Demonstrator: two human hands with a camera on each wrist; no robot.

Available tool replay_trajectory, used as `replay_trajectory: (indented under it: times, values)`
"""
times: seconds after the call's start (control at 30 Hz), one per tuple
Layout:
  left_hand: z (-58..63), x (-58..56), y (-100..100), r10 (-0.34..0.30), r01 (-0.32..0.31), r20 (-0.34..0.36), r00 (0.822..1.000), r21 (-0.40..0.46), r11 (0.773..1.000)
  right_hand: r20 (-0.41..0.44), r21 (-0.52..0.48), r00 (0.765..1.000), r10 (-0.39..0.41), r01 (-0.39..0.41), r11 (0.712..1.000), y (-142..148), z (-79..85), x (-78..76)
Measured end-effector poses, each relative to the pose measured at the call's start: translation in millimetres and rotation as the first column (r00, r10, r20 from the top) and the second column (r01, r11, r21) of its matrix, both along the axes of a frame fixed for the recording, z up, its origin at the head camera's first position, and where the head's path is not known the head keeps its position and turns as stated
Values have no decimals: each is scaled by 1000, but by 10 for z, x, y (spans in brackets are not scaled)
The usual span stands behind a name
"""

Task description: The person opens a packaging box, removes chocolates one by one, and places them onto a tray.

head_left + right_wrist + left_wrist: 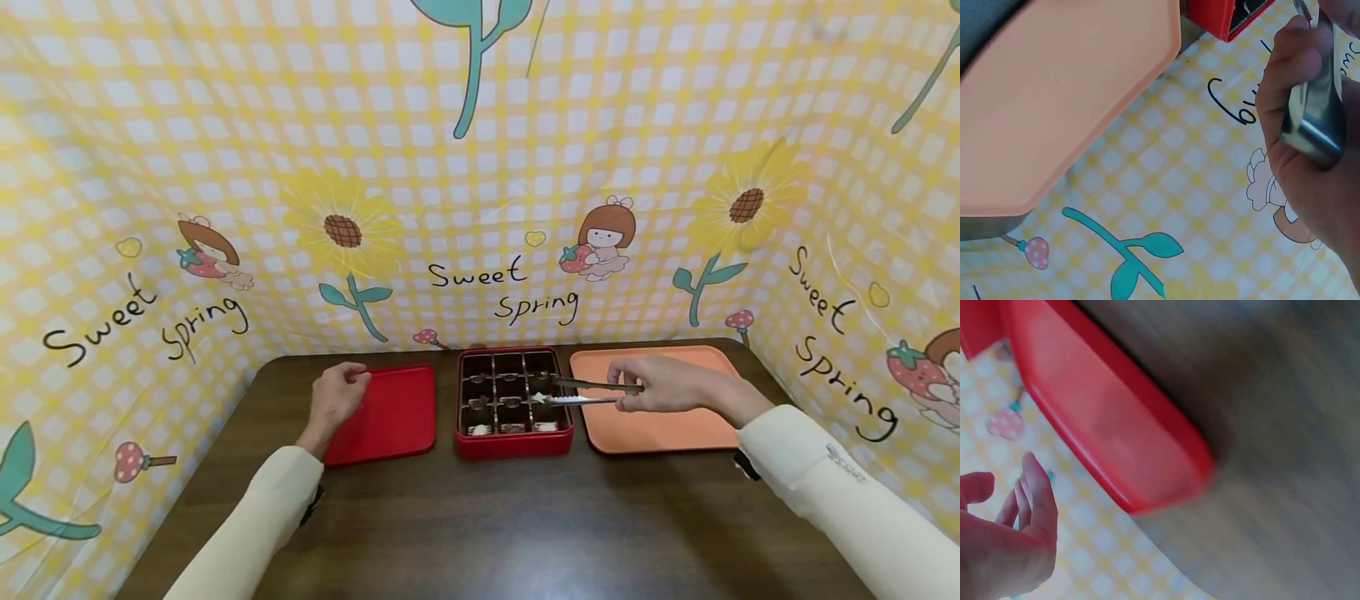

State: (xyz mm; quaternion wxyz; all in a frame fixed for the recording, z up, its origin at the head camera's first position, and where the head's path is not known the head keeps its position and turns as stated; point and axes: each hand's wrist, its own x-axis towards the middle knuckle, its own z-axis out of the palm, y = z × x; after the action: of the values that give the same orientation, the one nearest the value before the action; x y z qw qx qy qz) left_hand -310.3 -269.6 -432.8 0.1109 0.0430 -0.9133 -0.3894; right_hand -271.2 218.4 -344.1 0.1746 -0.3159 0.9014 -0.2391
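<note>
My right hand [663,383] grips metal tongs [588,400] between thumb and fingers, over the orange tray. The tongs' arms stand apart and their tips reach left over a red box [513,447] with dark compartments. A small pale star-like piece [538,398] shows at the tips; whether they pinch it I cannot tell. Wrapped pieces [512,428] sit in several compartments. In the right wrist view, the tongs' rounded metal end [1316,134] shows in the palm. My left hand [337,400] hovers at the left side of the red tray [397,421], fingers loosely bent, holding nothing.
Right of the box lies the orange tray [675,433], its flat surface bare. All stand on a dark wooden table [480,517]. A yellow checked cloth [480,192] hangs behind and at both sides, close to the table's back edge.
</note>
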Motion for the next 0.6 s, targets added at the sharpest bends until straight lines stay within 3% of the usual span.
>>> replay_trajectory:
  times: [0.07, 0.2, 0.4, 0.6]
  values:
    - [48, -1, 147, -68, 63, 43, 997, 98, 993, -25, 22, 1000, 6, -5, 1000, -19, 23, -40]
    - [116, -12, 399, -170, 129, 137, 976, 268, 955, -34, 66, 999, 10, -8, 998, -61, 71, -81]
    - [119, -100, 654, -258, 103, 277, 926, 471, 876, -43, 114, 999, 32, -27, 993, -125, 69, -143]
    - [39, -166, 813, -307, 90, 334, 891, 532, 842, -43, 165, 997, 59, -51, 985, -197, 52, -206]
